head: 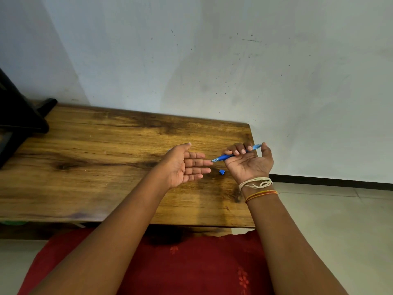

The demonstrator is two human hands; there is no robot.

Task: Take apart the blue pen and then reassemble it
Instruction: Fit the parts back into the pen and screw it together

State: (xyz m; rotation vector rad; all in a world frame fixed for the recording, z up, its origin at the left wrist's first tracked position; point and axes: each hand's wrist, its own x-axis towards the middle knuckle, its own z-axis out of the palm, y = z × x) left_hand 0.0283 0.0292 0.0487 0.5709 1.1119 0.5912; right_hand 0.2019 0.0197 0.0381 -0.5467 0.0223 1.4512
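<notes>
My right hand (248,161) is palm up above the right end of the wooden table (106,167), its fingers curled around the blue pen (223,157). The pen's tip points left and touches the fingertips of my left hand (187,165). That left hand is flat, palm turned up and to the right, fingers straight and together, holding nothing. A small blue pen piece (221,172) lies on the table just below the pen, between the two hands. Part of the pen barrel is hidden by my right fingers.
A black object (19,120) stands on the table's far left end. The table's right edge lies just under my right hand, with tiled floor (329,220) beyond. A pale wall backs the table. Red cloth (180,267) covers my lap at the near edge.
</notes>
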